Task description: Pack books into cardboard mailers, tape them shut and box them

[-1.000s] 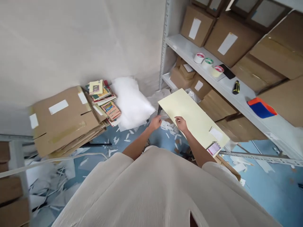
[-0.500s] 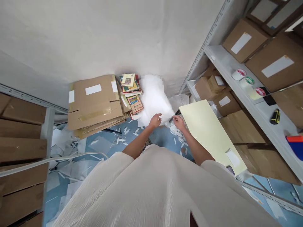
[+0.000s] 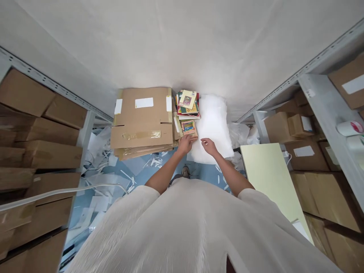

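Note:
My left hand (image 3: 185,145) is at the near edge of a small stack of paperback books (image 3: 189,129), its fingers closed on that edge; how many books it grips is hidden. The top book has a pinkish cover with a coloured picture. Behind it lies another pile of books (image 3: 187,99), a cream-coloured one on top. My right hand (image 3: 209,146) hovers over a stack of white foam sheets (image 3: 214,121), fingers loosely bent and apart, holding nothing.
Flattened cardboard boxes (image 3: 142,117) are piled left of the books. A pale yellow board (image 3: 267,178) stands at the right. Shelves with cartons (image 3: 57,151) flank both sides. Scraps (image 3: 132,178) litter the blue floor (image 3: 136,167), and a white cable (image 3: 65,190) crosses at left.
My view has turned right-to-left, toward the books. My left hand has gone from the foam sheets to the small book stack. My right hand has left the sheets' right edge and moved over their middle.

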{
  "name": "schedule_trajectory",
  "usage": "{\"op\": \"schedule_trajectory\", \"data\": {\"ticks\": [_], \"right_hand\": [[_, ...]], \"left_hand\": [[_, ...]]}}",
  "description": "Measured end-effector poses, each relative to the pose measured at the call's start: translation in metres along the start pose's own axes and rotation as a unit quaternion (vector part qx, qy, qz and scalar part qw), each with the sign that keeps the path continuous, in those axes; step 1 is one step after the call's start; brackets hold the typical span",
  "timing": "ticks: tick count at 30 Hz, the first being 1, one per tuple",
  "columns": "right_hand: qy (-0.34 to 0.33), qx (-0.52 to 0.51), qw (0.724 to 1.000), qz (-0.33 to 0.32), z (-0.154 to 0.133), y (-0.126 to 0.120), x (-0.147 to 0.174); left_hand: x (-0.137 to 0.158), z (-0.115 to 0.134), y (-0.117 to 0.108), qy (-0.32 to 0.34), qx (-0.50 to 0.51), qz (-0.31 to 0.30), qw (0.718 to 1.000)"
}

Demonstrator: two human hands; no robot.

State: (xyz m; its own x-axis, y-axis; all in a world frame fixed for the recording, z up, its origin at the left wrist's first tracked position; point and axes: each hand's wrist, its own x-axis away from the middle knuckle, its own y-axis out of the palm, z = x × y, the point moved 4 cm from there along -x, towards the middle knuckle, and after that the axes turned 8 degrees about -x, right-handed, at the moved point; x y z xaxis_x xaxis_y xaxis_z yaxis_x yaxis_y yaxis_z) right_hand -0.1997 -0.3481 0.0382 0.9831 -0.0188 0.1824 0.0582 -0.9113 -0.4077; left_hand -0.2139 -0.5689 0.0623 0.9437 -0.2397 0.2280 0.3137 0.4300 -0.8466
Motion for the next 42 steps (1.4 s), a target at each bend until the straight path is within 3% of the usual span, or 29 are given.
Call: {"op": "schedule_trajectory", "data": {"ticks": [5,10,15,20,24,28,31,34,38,42], "right_hand": [[-0.011,0.046,0.999,-0.020,-0.011,0.032,-0.035],[0.049,0.081,0.995,-0.031,-0.013,0.044,-0.051],[0.089,0.076,0.993,0.002,-0.013,0.044,-0.056],[0.130,-0.001,0.990,0.057,-0.010,0.043,-0.064],[0.161,-0.057,0.983,0.063,-0.009,0.040,-0.063],[0.150,-0.099,0.981,0.070,-0.010,0.022,-0.048],[0.134,-0.115,0.981,0.085,-0.009,-0.006,-0.029],[0.129,-0.118,0.978,0.116,-0.004,-0.045,-0.002],[0.132,-0.120,0.966,0.189,0.011,-0.103,0.047],[0.134,-0.144,0.950,0.242,0.033,-0.156,0.111]], "left_hand": [[-0.006,-0.017,-0.008,-0.004,-0.015,-0.025,1.000],[-0.013,-0.020,-0.008,-0.014,0.023,-0.042,0.999],[-0.021,-0.024,-0.003,-0.040,0.109,-0.021,0.993],[-0.029,-0.032,-0.002,-0.071,0.184,0.033,0.980],[-0.029,-0.034,0.000,-0.073,0.192,0.048,0.978],[-0.029,-0.025,0.000,-0.067,0.171,0.046,0.982],[-0.035,-0.002,-0.001,-0.035,0.138,0.034,0.989],[-0.043,0.038,0.001,0.027,0.109,0.018,0.993],[-0.045,0.108,0.015,0.138,0.072,0.018,0.988],[-0.032,0.186,0.045,0.244,0.035,0.000,0.969]]}}
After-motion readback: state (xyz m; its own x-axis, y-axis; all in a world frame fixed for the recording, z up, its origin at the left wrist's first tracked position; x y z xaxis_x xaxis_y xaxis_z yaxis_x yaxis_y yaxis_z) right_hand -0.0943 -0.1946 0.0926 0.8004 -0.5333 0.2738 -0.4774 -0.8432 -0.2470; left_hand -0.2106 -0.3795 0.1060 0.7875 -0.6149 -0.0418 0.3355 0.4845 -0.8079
